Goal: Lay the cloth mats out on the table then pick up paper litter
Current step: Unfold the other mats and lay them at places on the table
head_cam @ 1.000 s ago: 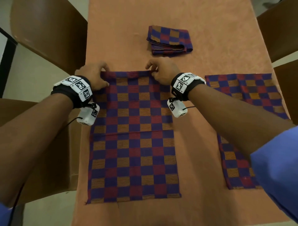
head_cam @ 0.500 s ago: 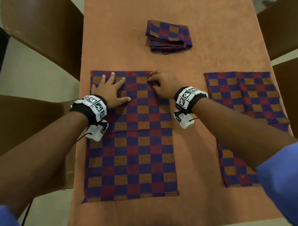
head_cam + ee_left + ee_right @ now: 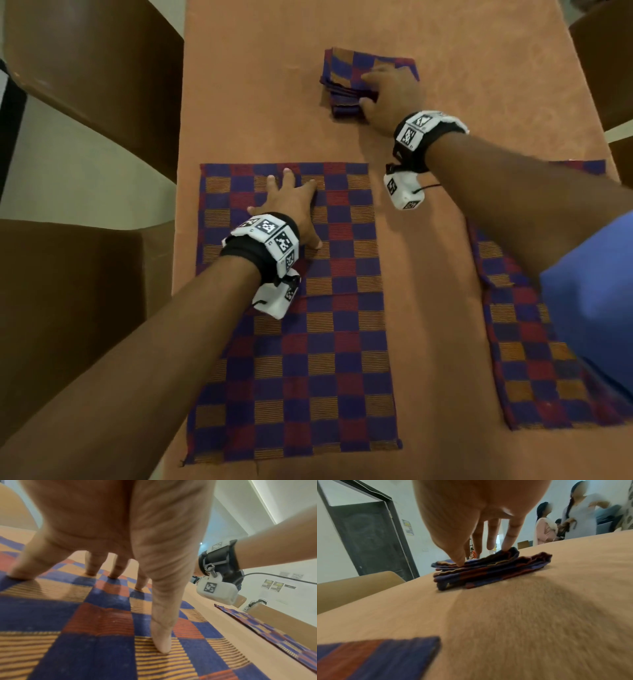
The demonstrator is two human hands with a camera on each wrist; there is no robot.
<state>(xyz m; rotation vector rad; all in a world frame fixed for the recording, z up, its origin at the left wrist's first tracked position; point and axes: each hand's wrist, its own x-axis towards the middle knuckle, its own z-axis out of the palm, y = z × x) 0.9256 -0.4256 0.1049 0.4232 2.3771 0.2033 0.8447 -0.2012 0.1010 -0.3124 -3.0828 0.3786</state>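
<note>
A checked blue, red and orange cloth mat (image 3: 301, 359) lies spread flat on the orange table (image 3: 260, 85). My left hand (image 3: 287, 202) presses flat on its far half, fingers (image 3: 161, 642) straight and spread. A second mat (image 3: 527, 359) lies spread on the right, partly under my right arm. Farther back sits a stack of folded mats (image 3: 346, 68). My right hand (image 3: 387, 92) is on the stack (image 3: 488, 573), thumb at the near edge of the top mat and fingers (image 3: 506, 543) on top, pinching that layer.
Brown chairs stand along the left side (image 3: 85, 68), (image 3: 68, 308) and at the far right (image 3: 603, 51). The left mat reaches close to the table's left edge. People (image 3: 544, 527) stand beyond the table's far end near a dark door (image 3: 368, 536).
My right hand left the spread mat and reached forward onto the folded stack. My left hand slid toward the middle of the mat and stays flat on it.
</note>
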